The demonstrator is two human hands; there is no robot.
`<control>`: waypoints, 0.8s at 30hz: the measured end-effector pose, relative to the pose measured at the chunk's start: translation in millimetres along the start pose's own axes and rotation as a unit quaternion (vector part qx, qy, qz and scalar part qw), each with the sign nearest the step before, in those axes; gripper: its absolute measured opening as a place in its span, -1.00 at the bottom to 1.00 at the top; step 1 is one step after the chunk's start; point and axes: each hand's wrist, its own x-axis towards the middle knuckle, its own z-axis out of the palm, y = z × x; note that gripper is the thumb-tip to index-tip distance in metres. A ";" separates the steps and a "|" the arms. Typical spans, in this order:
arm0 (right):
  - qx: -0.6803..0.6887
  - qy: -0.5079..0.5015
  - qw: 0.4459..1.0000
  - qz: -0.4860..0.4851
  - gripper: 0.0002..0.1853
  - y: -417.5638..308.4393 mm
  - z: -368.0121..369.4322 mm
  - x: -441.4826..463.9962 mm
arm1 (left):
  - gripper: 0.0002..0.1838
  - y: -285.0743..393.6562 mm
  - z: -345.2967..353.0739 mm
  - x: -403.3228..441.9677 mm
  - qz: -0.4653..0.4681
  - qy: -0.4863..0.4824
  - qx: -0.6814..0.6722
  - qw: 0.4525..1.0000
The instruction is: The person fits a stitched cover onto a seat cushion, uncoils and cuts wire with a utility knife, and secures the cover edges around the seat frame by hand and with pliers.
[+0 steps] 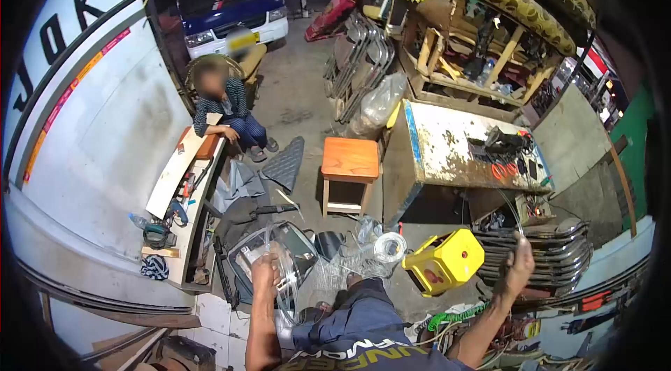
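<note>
My left hand (pixel 265 274) is closed round part of a coil of clear tubing (pixel 287 287), whose loops hang beside it above a dark bag-like item (pixel 302 248). Out to the right, my right hand (pixel 520 266) is raised, its fingers closed on a thin clear strand (pixel 514 209) that runs up and left toward the worn workbench (pixel 447 154). Below and left of that hand lies a yellow plastic stool (pixel 454 259) on its side.
An orange-topped stool (pixel 351 158) stands ahead. A person (pixel 227 109) sits at the left by a bench with tools (pixel 183 231). Stacked metal frames (pixel 559 252) are at the right. A white roll (pixel 389 248) lies near the yellow stool. A vehicle (pixel 231 0) is behind.
</note>
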 end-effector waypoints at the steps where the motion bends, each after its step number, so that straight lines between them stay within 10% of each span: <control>1: -0.039 -0.034 0.999 0.004 -0.66 8.3 9.6 6.3 | -0.81 0.2 -7.1 2.4 0.008 0.000 -0.011 1.000; 15: -0.514 -0.327 0.792 -0.045 -0.60 171.1 280.1 56.4 | -0.74 -46.4 -40.1 -49.1 0.021 0.004 -0.015 1.000; 24: -0.361 -0.334 0.867 -0.082 -0.63 114.7 232.4 5.2 | -0.84 -97.0 -92.0 -55.5 0.012 0.079 -0.120 0.990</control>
